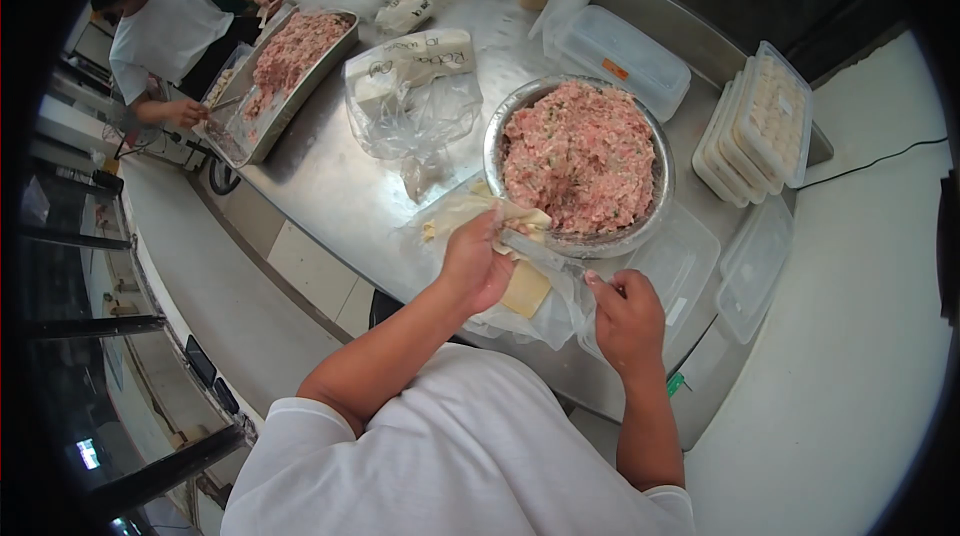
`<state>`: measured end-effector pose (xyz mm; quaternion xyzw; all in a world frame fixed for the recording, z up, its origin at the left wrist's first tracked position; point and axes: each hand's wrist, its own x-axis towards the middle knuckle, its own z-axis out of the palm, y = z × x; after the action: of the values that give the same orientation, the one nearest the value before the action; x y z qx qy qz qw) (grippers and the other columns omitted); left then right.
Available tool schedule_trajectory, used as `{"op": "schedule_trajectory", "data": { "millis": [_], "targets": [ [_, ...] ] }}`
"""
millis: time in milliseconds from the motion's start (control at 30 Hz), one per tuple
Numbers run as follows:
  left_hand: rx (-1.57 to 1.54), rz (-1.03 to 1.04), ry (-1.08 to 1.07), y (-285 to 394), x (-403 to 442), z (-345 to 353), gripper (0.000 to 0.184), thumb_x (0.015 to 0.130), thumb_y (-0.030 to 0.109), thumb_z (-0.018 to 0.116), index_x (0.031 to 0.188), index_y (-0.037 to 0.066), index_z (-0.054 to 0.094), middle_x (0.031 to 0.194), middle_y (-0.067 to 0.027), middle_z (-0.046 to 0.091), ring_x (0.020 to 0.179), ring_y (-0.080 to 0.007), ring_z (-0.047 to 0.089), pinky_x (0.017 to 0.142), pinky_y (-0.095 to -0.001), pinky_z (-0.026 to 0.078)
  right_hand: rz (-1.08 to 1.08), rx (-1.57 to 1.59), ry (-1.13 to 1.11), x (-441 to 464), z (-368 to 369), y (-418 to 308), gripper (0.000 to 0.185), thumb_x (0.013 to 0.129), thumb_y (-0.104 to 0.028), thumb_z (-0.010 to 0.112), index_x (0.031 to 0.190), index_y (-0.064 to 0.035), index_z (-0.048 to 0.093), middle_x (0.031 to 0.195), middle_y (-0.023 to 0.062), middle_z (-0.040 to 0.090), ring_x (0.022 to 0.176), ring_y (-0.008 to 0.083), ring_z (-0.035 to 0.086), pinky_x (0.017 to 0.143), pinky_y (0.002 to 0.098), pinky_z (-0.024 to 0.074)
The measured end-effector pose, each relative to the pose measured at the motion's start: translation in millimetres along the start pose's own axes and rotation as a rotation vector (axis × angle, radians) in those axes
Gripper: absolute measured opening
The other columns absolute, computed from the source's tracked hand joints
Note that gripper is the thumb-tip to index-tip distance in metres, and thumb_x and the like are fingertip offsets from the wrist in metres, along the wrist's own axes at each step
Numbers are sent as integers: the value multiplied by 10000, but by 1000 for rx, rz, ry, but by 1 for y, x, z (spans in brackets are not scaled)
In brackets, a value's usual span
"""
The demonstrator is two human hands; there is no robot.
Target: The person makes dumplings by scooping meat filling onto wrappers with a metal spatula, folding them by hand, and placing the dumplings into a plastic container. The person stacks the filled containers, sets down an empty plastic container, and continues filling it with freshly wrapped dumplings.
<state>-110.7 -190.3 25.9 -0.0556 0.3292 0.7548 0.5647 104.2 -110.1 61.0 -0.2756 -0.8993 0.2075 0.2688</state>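
My left hand (476, 262) is closed on a thin pale dough wrapper (527, 217) beside the near rim of the metal bowl (492, 148). Pink minced meat (580, 156), flecked with green, fills that bowl. In my right hand (630, 321) is the handle of a flat spreading blade (548, 254), whose tip reaches the wrapper in my left hand. Some filling seems to sit at the tip, partly hidden by my fingers. Below the blade, square yellowish wrappers (526, 290) lie on clear plastic wrap (552, 328).
Lidded containers of dumplings (775, 116) stand stacked at right, near loose clear lids (757, 271). A closed plastic box (625, 61) sits behind the bowl. Bagged wrapper packs (410, 86) lie left of it. Across the table, another person (175, 26) works at a meat-filled metal tray (300, 101).
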Motion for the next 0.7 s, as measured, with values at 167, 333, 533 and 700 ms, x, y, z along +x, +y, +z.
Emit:
{"op": "schedule_trajectory", "data": {
  "millis": [167, 333, 533, 700],
  "targets": [
    [-75, 35, -158, 18, -17, 15, 492, 1081, 356, 336, 1281, -42, 543, 1221, -197, 633, 1100, -296, 634, 1019, -431, 477, 46, 21, -29, 9, -1, -6, 309, 773, 30, 673, 1049, -95, 735, 865, 120, 572, 749, 279, 596, 643, 372, 498],
    [343, 203, -263, 20, -19, 5, 402, 1001, 199, 551, 1352, 20, 471, 1265, -153, 607, 1142, -264, 625, 1011, -377, 484, 65, 212, 19, 17, -30, -22, 288, 800, 34, 651, 1057, -69, 728, 861, 109, 587, 723, 270, 607, 629, 358, 497],
    [1433, 510, -221, 27, -34, 14, 427, 792, -49, 692, 1198, 37, 591, 1060, -56, 660, 1033, -167, 636, 923, -345, 514, 71, 201, -252, 15, -40, -19, 305, 787, 49, 632, 1056, -62, 725, 821, 100, 587, 691, 273, 615, 619, 357, 494],
    [1171, 315, -141, 18, -24, 9, 220, 844, 10, 693, 1044, 22, 600, 945, -72, 640, 816, -150, 652, 764, -329, 563, 146, 128, -236, 13, -70, -12, 247, 771, 11, 673, 1005, -51, 723, 813, 105, 596, 687, 270, 615, 608, 352, 490]
  ]
}}
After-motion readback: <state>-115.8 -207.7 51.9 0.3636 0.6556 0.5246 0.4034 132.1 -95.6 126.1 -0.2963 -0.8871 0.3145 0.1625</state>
